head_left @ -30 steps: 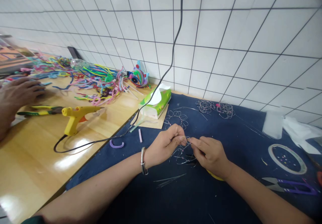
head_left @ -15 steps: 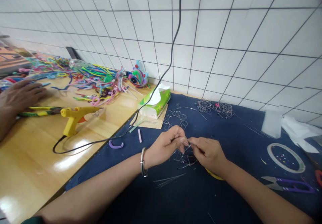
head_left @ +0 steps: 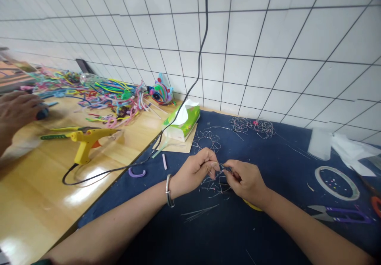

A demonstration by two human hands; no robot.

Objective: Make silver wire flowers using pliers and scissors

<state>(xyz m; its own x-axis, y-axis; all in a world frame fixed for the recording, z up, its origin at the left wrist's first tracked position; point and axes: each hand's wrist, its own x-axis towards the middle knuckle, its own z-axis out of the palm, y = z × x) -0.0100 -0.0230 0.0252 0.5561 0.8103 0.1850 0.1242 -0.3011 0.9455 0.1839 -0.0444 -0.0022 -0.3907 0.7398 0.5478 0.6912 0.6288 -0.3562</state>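
My left hand point(head_left: 199, 170), with a silver bangle on its wrist, is closed in a pinch on thin wire. Close by on the right, my right hand point(head_left: 245, 181) also pinches the wire between thumb and fingers. Loops of a thin wire piece with small beads point(head_left: 219, 186) spread out below and between the fingertips. Part of a yellow round object point(head_left: 252, 206) shows under my right hand; the rest is hidden. Loose straight wires point(head_left: 200, 212) lie on the dark blue cloth point(head_left: 166, 233) in front. A flower-shaped wire loop piece point(head_left: 206, 141) rests just beyond my left hand.
A green tissue pack point(head_left: 182, 121) stands behind. Left are a yellow glue gun point(head_left: 86, 140), its cord, pliers point(head_left: 59, 134), pipe cleaners point(head_left: 119, 94) and another person's hand point(head_left: 19, 112). Right are a white ring point(head_left: 320, 177) around small beads and purple snips point(head_left: 342, 214). Wire tangles point(head_left: 253, 126) lie by the wall.
My fingertips have moved slightly apart, with wire showing between them. At the left, the other person's hand has shifted and the pliers have moved right, nearer the glue gun.
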